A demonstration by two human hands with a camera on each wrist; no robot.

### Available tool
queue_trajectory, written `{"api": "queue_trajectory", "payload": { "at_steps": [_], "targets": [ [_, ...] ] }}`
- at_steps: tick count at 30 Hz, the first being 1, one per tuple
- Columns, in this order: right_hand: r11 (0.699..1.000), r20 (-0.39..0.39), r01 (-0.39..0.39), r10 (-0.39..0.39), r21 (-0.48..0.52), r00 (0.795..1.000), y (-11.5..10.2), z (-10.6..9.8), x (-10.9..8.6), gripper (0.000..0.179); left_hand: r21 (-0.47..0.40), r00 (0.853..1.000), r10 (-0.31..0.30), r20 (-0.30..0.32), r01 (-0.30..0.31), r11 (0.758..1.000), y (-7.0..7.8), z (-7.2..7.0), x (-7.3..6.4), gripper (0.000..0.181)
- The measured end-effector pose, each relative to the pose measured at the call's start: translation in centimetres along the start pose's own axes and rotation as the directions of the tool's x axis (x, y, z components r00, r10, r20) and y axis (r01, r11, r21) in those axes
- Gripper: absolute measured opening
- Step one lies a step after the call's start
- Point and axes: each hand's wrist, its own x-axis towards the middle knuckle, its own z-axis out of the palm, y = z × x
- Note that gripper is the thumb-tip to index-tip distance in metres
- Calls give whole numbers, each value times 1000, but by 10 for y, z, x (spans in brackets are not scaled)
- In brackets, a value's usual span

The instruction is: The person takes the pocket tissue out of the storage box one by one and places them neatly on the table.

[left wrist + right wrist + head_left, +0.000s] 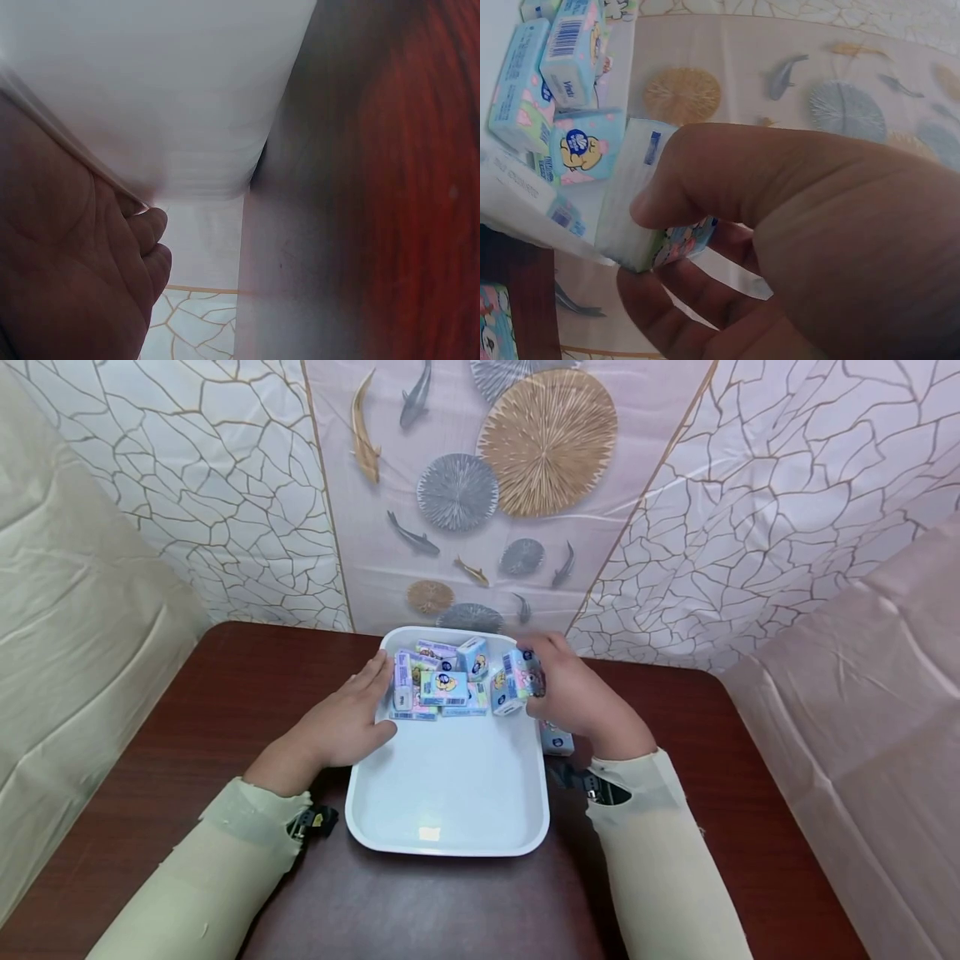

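My right hand point(576, 693) grips a small tissue pack point(521, 672) at the right rim of a white tray point(450, 785). In the right wrist view, the thumb lies on the pale side of this tissue pack point(626, 199) and the fingers curl round beneath. My left hand point(341, 727) rests against the tray's left rim, fingers extended along it and thumb reaching over the inside. Several blue, pink and purple tissue packs point(444, 687) lie heaped at the tray's far end. The left wrist view shows the palm point(67, 232) against the tray's outer wall point(187, 97).
Another tissue pack point(557, 740) lies on the dark wooden table point(712, 793), just outside the tray's right side and partly hidden by my right hand. A patterned cloth point(457, 560) hangs behind the table, with pale fabric point(862, 710) at the sides.
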Motion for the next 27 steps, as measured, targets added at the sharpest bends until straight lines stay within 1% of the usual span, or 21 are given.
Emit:
{"api": "queue_trajectory", "payload": {
  "at_steps": [5,11,14,22,27],
  "targets": [
    [1000,-17,-3,2,-20,1000,5,-6,-9,88,-1,1000,6,-4,-6,1000,-1,0,0,94],
    [998,-20,-22,21,-59,1000,11,-11,-20,89,0,1000,10,-2,-10,1000,-1,0,0,94],
    [998,-17,-18,17,-53,1000,15,-13,-25,88,-6,1000,3,-5,-3,1000,0,-1,0,94],
    [996,-25,-50,49,-68,999,28,-15,-35,84,-11,1000,6,-7,-6,1000,0,-1,1,95],
    [995,-13,-55,54,-86,998,35,-15,-40,84,-6,1000,3,10,-3,1000,-1,-1,1,95]
  ]
}}
